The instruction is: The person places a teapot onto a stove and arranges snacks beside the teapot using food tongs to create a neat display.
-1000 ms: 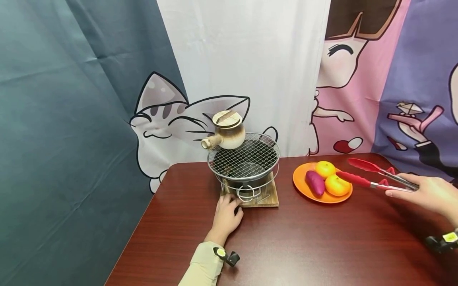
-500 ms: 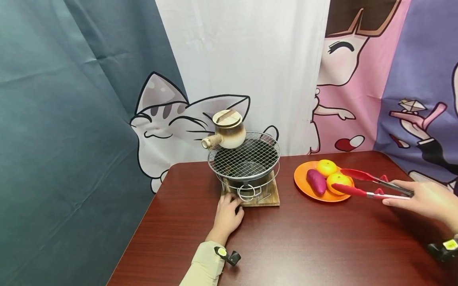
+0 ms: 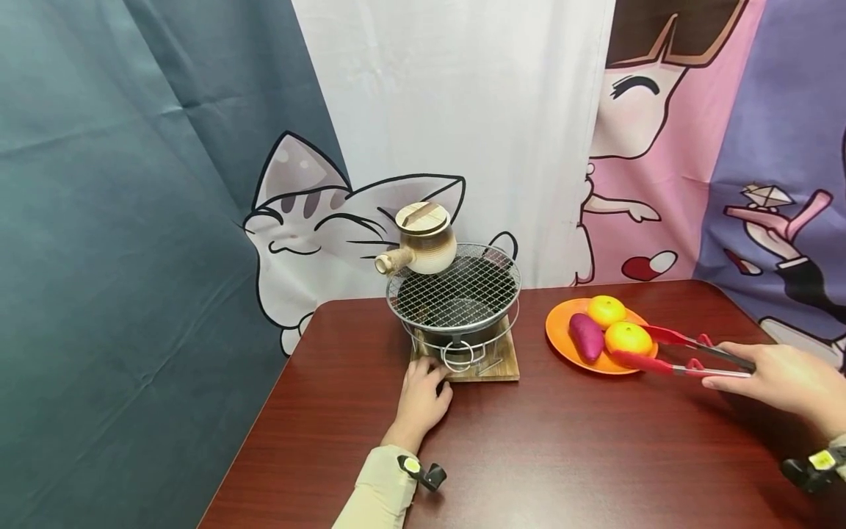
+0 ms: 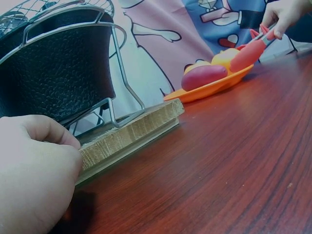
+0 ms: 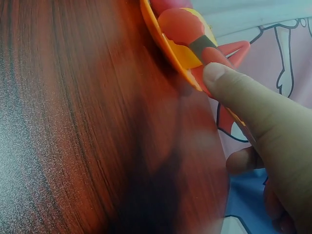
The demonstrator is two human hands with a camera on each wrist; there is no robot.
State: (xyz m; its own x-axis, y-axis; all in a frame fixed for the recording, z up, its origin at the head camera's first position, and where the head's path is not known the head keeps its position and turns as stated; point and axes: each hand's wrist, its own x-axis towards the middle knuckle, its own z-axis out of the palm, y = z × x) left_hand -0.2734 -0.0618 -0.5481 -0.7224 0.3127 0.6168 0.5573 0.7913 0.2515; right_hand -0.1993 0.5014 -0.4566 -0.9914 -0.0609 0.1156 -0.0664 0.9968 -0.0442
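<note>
My right hand (image 3: 776, 378) grips red-tipped tongs (image 3: 651, 362) at the right. Their spread tips reach over an orange plate (image 3: 560, 339), on either side of the front tangerine (image 3: 628, 339). A second tangerine (image 3: 606, 311) and a purple sweet potato (image 3: 587, 336) lie beside it on the plate. In the right wrist view the thumb presses along the tongs (image 5: 183, 27). My left hand (image 3: 423, 397) holds the near left corner of a wooden board (image 3: 499, 373), its fingers bent at the edge. On this board stands a round black grill (image 4: 58, 63) in a wire frame.
A wire mesh grate (image 3: 456, 294) covers the grill. On its back left sits a small clay pot (image 3: 432, 253) with a wooden lid and side handle, which sticks out leftward. A printed curtain (image 3: 515, 147) hangs behind the dark red table (image 3: 529, 455).
My right hand has moved left and slightly down, bringing the tongs from beside the plate to around the front tangerine. The left hand stays at the board.
</note>
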